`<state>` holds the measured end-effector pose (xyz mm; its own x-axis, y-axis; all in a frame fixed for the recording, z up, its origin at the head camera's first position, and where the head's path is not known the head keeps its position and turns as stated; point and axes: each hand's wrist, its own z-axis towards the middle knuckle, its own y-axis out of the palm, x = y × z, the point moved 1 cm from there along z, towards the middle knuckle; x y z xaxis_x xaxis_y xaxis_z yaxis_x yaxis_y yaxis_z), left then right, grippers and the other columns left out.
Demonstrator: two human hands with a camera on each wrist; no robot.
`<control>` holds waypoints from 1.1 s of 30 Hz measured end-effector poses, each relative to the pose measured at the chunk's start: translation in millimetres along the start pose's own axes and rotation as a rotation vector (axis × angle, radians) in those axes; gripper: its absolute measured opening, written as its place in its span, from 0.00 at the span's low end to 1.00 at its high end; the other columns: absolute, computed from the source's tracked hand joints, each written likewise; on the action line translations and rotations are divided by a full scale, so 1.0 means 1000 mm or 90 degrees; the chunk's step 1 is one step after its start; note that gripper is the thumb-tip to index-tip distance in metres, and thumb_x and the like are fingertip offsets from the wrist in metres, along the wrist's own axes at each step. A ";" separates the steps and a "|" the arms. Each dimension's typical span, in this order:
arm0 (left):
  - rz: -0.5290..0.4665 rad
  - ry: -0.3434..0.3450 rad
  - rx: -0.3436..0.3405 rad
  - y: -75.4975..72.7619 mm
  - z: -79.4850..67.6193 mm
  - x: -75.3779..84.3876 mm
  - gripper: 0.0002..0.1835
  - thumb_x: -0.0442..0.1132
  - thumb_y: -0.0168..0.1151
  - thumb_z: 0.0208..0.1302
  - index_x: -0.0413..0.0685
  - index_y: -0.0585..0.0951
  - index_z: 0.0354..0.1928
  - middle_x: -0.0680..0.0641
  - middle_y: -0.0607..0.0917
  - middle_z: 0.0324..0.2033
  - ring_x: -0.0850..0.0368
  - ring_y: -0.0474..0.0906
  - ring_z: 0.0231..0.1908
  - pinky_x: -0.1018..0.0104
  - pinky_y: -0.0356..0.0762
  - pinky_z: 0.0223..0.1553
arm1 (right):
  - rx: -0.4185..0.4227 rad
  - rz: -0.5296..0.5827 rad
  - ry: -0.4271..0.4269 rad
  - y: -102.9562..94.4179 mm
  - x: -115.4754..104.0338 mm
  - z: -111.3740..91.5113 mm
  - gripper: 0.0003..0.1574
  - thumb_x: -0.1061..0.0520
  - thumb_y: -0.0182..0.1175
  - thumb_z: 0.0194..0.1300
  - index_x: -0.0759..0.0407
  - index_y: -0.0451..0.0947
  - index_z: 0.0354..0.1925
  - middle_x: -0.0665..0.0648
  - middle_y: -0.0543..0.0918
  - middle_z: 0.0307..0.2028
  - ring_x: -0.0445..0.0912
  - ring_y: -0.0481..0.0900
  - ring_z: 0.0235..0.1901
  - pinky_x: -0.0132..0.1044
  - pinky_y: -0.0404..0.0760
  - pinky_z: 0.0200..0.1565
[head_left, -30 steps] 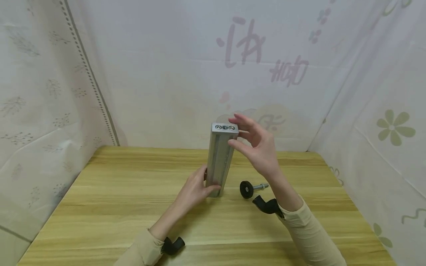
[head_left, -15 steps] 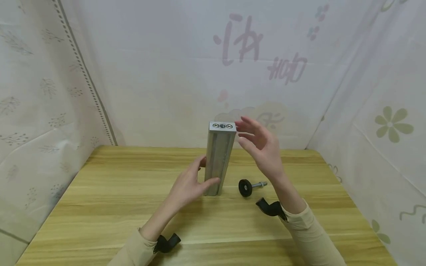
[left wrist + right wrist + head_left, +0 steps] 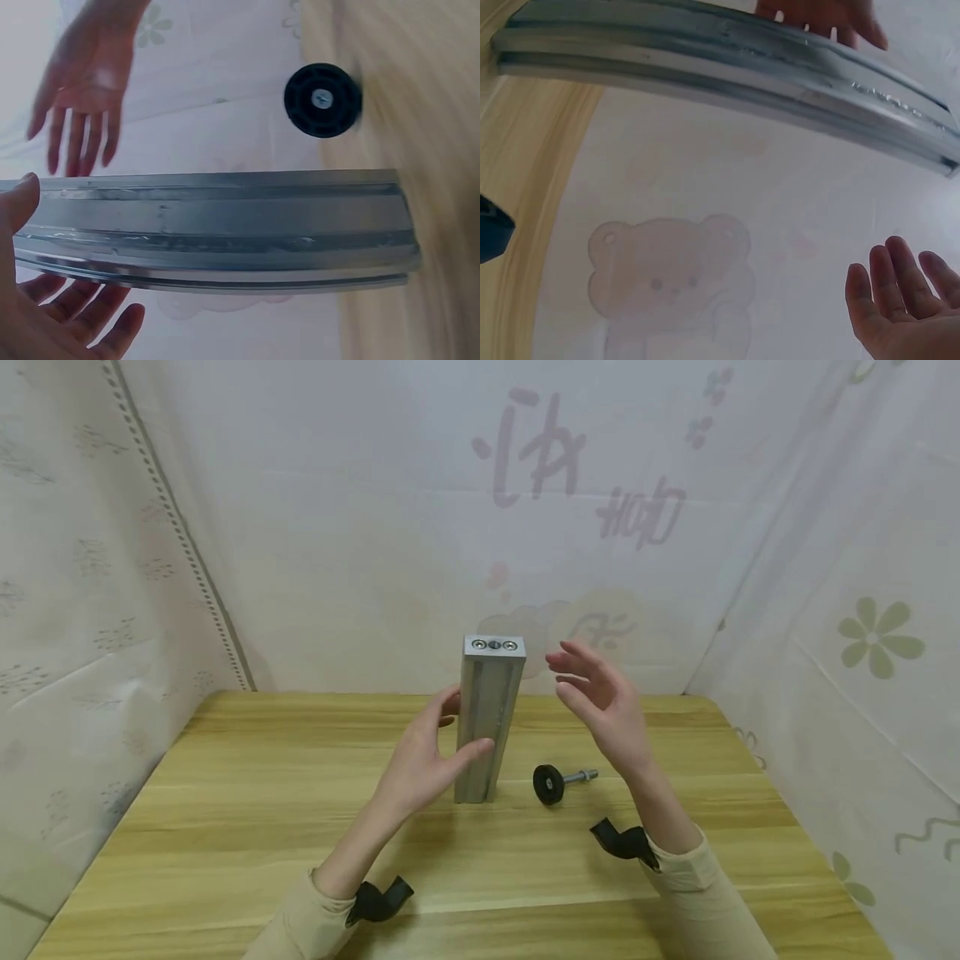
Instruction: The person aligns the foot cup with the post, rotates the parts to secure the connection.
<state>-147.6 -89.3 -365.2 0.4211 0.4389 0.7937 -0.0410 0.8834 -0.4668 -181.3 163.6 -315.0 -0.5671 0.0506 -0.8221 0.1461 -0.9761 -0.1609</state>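
Observation:
An aluminium extrusion profile [image 3: 487, 718] stands upright on the wooden table, with three round holes in its top end. My left hand [image 3: 420, 756] is loosely spread around its left side, thumb across the front face and fingers behind. In the left wrist view, the thumb [image 3: 19, 201] overlaps the profile and the relaxed fingers [image 3: 97, 311] show beyond its far edge. To the right of the profile's upper part, my right hand [image 3: 607, 706] hovers in the air, holding nothing, its fingers gently bent. A levelling foot [image 3: 549, 785] with a black round base and threaded stud lies right of the profile.
The wood-grain table [image 3: 300, 810] reaches back to a pale printed cloth [image 3: 360, 568], with cloth on both sides too. Black curved pieces [image 3: 382, 900] stick out from both sleeve cuffs.
My right hand has withdrawn from the profile's top to the right and slightly down. My left hand has loosened and slid higher along the profile, which remains standing.

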 end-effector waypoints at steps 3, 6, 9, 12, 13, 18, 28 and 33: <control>-0.023 0.012 0.010 0.000 0.003 0.004 0.42 0.48 0.74 0.61 0.50 0.65 0.74 0.45 0.81 0.60 0.47 0.77 0.63 0.45 0.76 0.65 | 0.002 -0.015 0.017 -0.009 0.006 -0.003 0.32 0.67 0.61 0.69 0.57 0.72 0.70 0.66 0.82 0.60 0.52 0.81 0.61 0.35 0.80 0.61; -0.048 0.027 0.017 -0.001 0.004 0.007 0.41 0.47 0.73 0.62 0.52 0.65 0.74 0.45 0.81 0.60 0.47 0.77 0.62 0.44 0.76 0.64 | 0.003 -0.030 0.032 -0.016 0.013 -0.006 0.32 0.67 0.61 0.70 0.57 0.72 0.70 0.68 0.81 0.60 0.50 0.81 0.61 0.32 0.80 0.60; -0.088 0.042 0.020 -0.003 0.005 0.010 0.39 0.44 0.72 0.64 0.53 0.65 0.74 0.45 0.81 0.61 0.48 0.77 0.62 0.43 0.76 0.64 | -0.001 -0.045 0.044 -0.022 0.020 -0.009 0.32 0.66 0.61 0.70 0.57 0.71 0.70 0.69 0.81 0.60 0.47 0.81 0.61 0.30 0.80 0.59; -0.122 0.050 0.025 -0.005 0.005 0.014 0.38 0.42 0.71 0.64 0.53 0.66 0.73 0.45 0.80 0.62 0.48 0.76 0.63 0.44 0.75 0.64 | -0.021 -0.056 0.062 -0.027 0.027 -0.012 0.33 0.65 0.62 0.70 0.57 0.71 0.71 0.70 0.80 0.61 0.47 0.81 0.62 0.30 0.81 0.59; -0.127 0.050 0.026 -0.005 0.006 0.015 0.37 0.42 0.71 0.65 0.53 0.66 0.73 0.45 0.80 0.62 0.48 0.76 0.63 0.44 0.75 0.64 | -0.031 -0.059 0.069 -0.029 0.029 -0.013 0.33 0.65 0.62 0.70 0.56 0.70 0.71 0.69 0.80 0.61 0.47 0.81 0.62 0.31 0.81 0.59; -0.140 0.046 0.030 -0.004 0.008 0.018 0.37 0.43 0.71 0.65 0.52 0.66 0.73 0.45 0.80 0.62 0.49 0.76 0.63 0.45 0.74 0.65 | -0.114 -0.093 0.094 -0.038 0.038 -0.019 0.39 0.65 0.63 0.69 0.51 0.66 0.75 0.66 0.77 0.66 0.46 0.77 0.67 0.44 0.77 0.67; -0.179 0.033 0.036 -0.002 0.014 0.018 0.38 0.39 0.70 0.65 0.53 0.65 0.74 0.44 0.79 0.60 0.49 0.77 0.60 0.46 0.74 0.65 | -0.225 -0.159 0.102 -0.039 0.050 -0.025 0.49 0.61 0.66 0.68 0.45 0.56 0.79 0.58 0.73 0.71 0.59 0.69 0.73 0.60 0.67 0.72; -0.181 0.028 0.034 -0.002 0.016 0.017 0.37 0.38 0.70 0.65 0.51 0.66 0.74 0.42 0.80 0.59 0.48 0.79 0.59 0.46 0.75 0.63 | -0.250 -0.190 0.112 -0.040 0.057 -0.026 0.51 0.59 0.67 0.68 0.46 0.54 0.80 0.59 0.71 0.72 0.59 0.68 0.73 0.63 0.65 0.72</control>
<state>-155.2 -80.8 -344.0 0.4620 0.1654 0.8713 0.0370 0.9780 -0.2053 -198.2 211.1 -369.3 -0.4913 0.3819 -0.7828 0.3108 -0.7627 -0.5671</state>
